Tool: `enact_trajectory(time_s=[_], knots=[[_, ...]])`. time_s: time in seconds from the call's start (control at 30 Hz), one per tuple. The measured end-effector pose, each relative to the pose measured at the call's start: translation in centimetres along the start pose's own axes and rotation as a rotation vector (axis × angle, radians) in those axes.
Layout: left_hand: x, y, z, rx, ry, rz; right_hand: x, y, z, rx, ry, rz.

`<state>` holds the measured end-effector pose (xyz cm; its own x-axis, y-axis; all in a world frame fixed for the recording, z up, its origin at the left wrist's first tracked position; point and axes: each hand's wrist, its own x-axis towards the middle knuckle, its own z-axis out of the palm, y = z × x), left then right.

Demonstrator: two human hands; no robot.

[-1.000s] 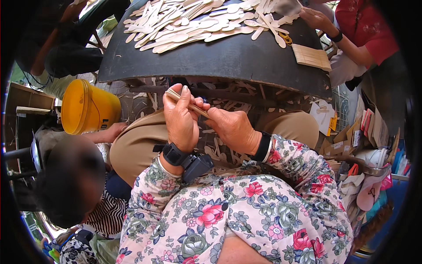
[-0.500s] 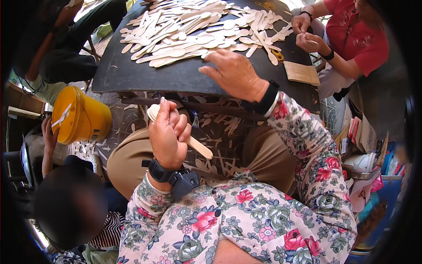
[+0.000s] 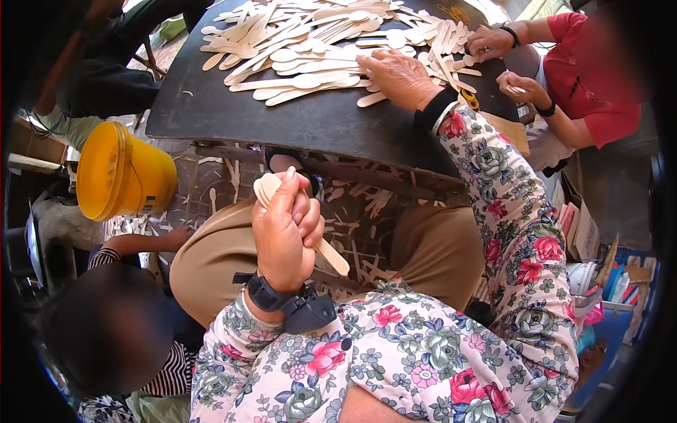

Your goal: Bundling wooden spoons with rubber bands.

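Note:
A small bunch of wooden spoons [image 3: 331, 257] is in my left hand [image 3: 285, 229], whose fingers wrap round the handles above my lap. Their rounded ends stick out past the thumb and the flat handle ends come out below the fingers. My right hand [image 3: 400, 76] reaches over the black table, fingers stretched out, its tips touching the near edge of a wide pile of loose wooden spoons [image 3: 317, 67]. Whether a spoon is pinched under those fingertips is hidden.
Across the table's right corner, a person in red [image 3: 592, 84] handles spoons beside a stacked row of sticks [image 3: 513, 134] and yellow rubber bands [image 3: 468, 99]. A yellow bucket [image 3: 127, 173] stands left of the table [image 3: 211, 116]. Another person sits low at left. Scraps litter the floor.
My right hand has moved forward and right, from above the table's near part onto the pile. My left hand has shifted slightly right, still holding its spoons. The low person's hand has left the bucket.

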<state>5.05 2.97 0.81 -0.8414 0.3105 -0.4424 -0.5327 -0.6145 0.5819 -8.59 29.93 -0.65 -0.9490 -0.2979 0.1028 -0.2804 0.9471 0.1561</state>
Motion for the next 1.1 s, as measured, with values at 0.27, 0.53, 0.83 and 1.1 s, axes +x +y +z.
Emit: enact_trajectory(time_s=[0.27,0.53,0.83,1.1], knots=[[-0.3,-0.2,0.4,0.057,-0.030,0.005,-1.3,1.0,-0.7,-0.122,0.135,0.043],[-0.1,-0.7,0.2,0.097,-0.040,-0.007,-1.6,1.6,-1.6,0.020,0.234,0.185],[0.1,-1.0,-0.5,0.124,-0.031,0.011,-6.1,-0.8,-5.0,1.285,0.024,0.382],[0.6,-0.7,-0.6,0.245,0.018,0.206,-9.3,-5.2,-6.4,1.497,-0.134,0.262]])
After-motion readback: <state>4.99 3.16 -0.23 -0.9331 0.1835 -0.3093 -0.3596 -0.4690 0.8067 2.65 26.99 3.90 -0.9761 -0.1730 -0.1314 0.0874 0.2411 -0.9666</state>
